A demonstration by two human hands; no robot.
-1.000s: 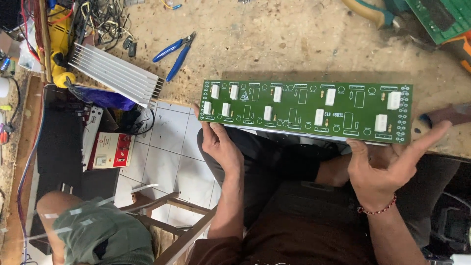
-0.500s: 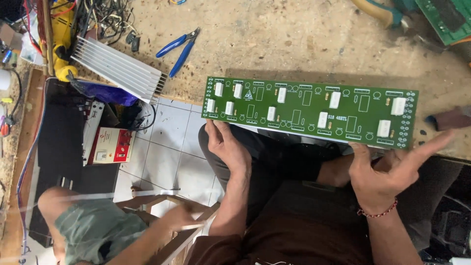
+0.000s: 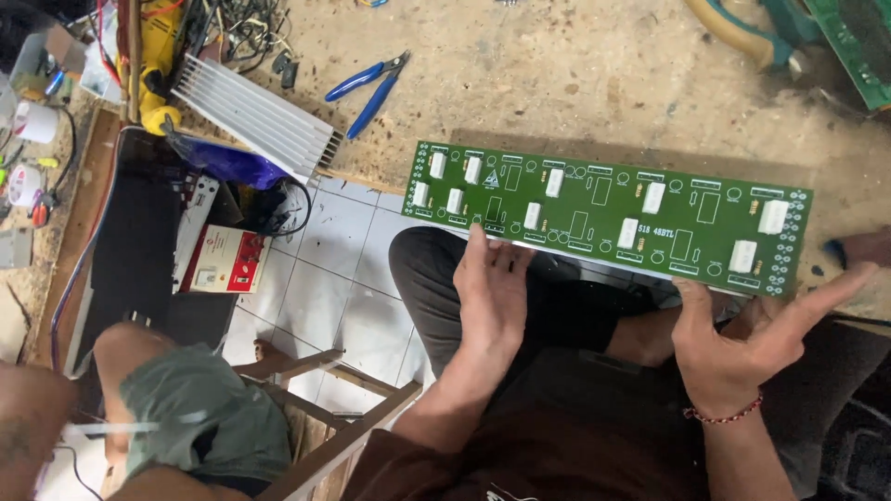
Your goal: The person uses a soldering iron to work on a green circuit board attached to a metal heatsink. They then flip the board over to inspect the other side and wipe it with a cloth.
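1. Nearest the camera: wearer's lap, dark trousers & brown shirt; a red bead bracelet (image 3: 726,414) on the right wrist.
2. Left hand (image 3: 492,292) under the near long edge of the green circuit board (image 3: 608,213), fingers (image 3: 478,243) flat & loose, tips touching the board's edge, not clenched.
3. Right hand (image 3: 742,339) props the board's near edge toward its right end; fingers spread wide, thumb side up against the board (a support, no pinch).
4. The board is long, narrow, w/ white rectangular parts on top; held roughly level over the lap, far edge over the bench (image 3: 575,83) rim.
5. Lower left: another person's knee in grey-green shorts (image 3: 200,422) beside a wooden stool frame (image 3: 325,408) on the white tiled floor (image 3: 325,269).
6. Farther: red-and-white box (image 3: 223,260), blue bag.
7. Far on the bench: ribbed aluminium heat sink (image 3: 255,116), blue-handled pliers (image 3: 367,85), tangle of wires top left.
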